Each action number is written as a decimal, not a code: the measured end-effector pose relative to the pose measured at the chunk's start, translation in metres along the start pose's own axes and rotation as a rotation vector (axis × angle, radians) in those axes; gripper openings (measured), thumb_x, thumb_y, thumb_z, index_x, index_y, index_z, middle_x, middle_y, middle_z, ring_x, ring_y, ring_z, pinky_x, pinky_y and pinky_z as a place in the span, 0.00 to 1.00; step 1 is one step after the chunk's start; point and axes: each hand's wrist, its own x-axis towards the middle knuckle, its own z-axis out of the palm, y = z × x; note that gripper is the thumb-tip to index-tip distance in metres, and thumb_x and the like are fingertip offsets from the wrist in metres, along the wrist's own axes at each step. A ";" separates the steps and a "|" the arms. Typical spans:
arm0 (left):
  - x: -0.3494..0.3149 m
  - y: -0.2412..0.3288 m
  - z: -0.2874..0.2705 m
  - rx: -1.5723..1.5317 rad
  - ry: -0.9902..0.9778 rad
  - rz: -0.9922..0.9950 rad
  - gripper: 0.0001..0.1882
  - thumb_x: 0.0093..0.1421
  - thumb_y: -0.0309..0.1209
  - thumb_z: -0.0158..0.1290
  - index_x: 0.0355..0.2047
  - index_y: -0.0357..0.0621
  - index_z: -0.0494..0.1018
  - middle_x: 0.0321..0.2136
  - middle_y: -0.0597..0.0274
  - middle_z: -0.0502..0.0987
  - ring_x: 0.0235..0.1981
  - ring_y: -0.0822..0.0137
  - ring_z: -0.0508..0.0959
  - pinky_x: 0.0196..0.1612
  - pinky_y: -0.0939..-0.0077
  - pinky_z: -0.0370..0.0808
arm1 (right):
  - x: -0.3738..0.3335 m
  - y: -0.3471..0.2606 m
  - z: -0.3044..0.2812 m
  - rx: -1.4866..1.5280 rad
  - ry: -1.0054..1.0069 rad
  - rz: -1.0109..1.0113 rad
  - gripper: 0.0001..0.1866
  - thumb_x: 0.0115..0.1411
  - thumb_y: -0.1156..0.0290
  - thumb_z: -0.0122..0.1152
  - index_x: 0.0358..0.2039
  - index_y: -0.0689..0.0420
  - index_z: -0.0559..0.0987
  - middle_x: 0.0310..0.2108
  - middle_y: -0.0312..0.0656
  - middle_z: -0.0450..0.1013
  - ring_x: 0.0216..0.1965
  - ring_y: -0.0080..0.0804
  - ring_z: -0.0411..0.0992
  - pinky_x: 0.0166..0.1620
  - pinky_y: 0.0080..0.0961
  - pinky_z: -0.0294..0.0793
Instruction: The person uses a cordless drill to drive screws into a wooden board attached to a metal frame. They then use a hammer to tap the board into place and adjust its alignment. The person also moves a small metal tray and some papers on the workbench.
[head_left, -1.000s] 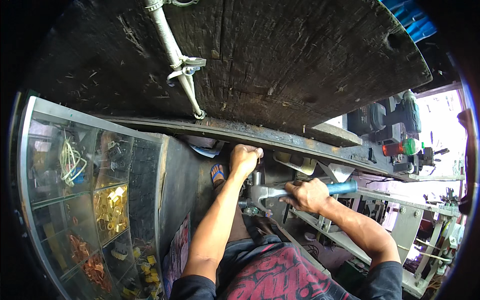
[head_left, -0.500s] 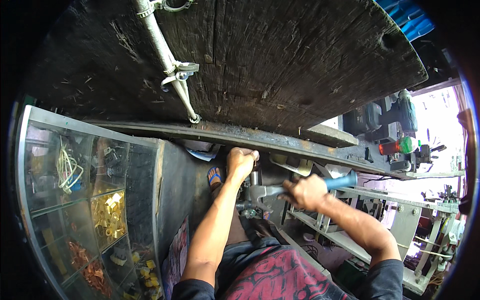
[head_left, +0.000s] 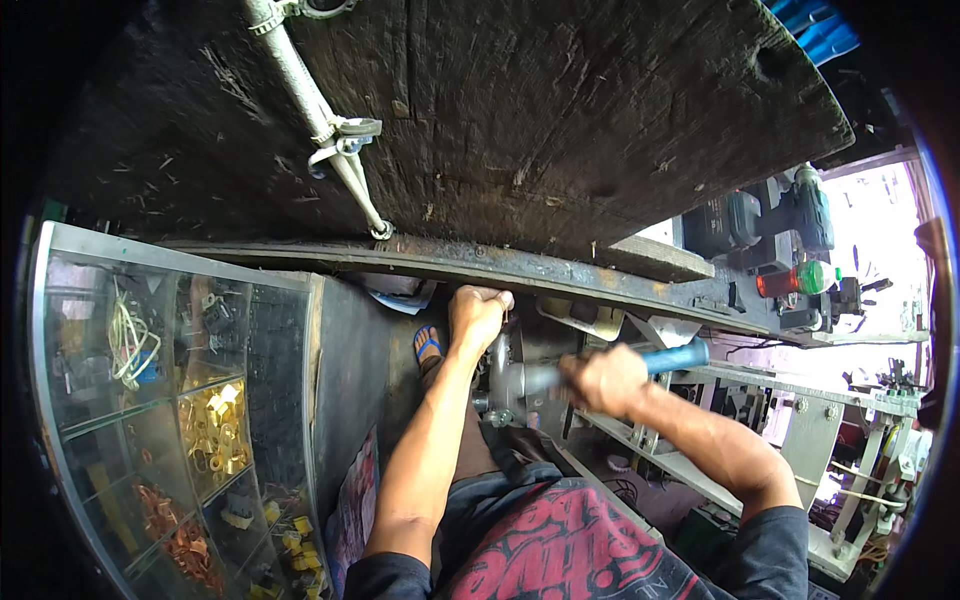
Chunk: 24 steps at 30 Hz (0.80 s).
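My right hand (head_left: 608,380) is wrapped round the handle of a claw hammer (head_left: 682,357). Its blue grip sticks out to the right, and the steel head points left, smeared by motion. My left hand (head_left: 476,316) is closed in a pinch just under the bench's edge; a small sliver shows by its fingertips, too little to name. Right below those fingers is an upright grey metal piece (head_left: 500,388), partly behind the hammer head. Whether the head touches it I cannot tell.
A dark, worn wooden board (head_left: 560,120) fills the far side, with a white pipe (head_left: 318,110) on it. To the left stands a glass-fronted cabinet (head_left: 170,245) with brass-coloured and copper-coloured parts. At right are power drills (head_left: 812,215), a red-and-green bottle (head_left: 790,281) and a metal rack (head_left: 805,440).
The hammer head has blurred and shifted slightly, with my right hand still round the handle. My left hand stays pinched at nearly the same place. The whole view has tilted a little.
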 end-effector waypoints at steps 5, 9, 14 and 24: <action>0.003 -0.001 0.002 -0.036 0.011 0.006 0.10 0.55 0.32 0.64 0.29 0.36 0.86 0.26 0.52 0.86 0.31 0.66 0.85 0.39 0.70 0.79 | 0.000 -0.005 -0.009 0.061 -0.349 -0.248 0.19 0.63 0.50 0.57 0.43 0.52 0.78 0.29 0.46 0.80 0.27 0.48 0.82 0.28 0.47 0.81; 0.002 0.000 0.001 -0.005 0.013 0.015 0.09 0.55 0.31 0.64 0.30 0.36 0.86 0.26 0.53 0.86 0.29 0.66 0.85 0.38 0.70 0.79 | 0.003 -0.004 -0.016 -0.044 -0.190 -0.109 0.16 0.63 0.55 0.55 0.44 0.53 0.77 0.30 0.46 0.80 0.27 0.47 0.82 0.28 0.46 0.81; -0.001 0.001 0.000 -0.038 0.002 0.031 0.10 0.56 0.32 0.64 0.31 0.36 0.85 0.28 0.52 0.86 0.31 0.65 0.85 0.40 0.69 0.79 | 0.002 -0.003 -0.013 -0.010 -0.291 -0.322 0.18 0.62 0.55 0.56 0.47 0.51 0.79 0.27 0.44 0.81 0.27 0.46 0.82 0.28 0.46 0.81; 0.000 0.001 0.001 0.030 0.029 0.002 0.11 0.56 0.33 0.64 0.31 0.35 0.85 0.27 0.51 0.86 0.32 0.64 0.85 0.41 0.69 0.79 | -0.003 -0.002 -0.010 -0.060 -0.288 -0.352 0.16 0.61 0.56 0.58 0.45 0.51 0.78 0.30 0.44 0.80 0.29 0.44 0.82 0.28 0.44 0.81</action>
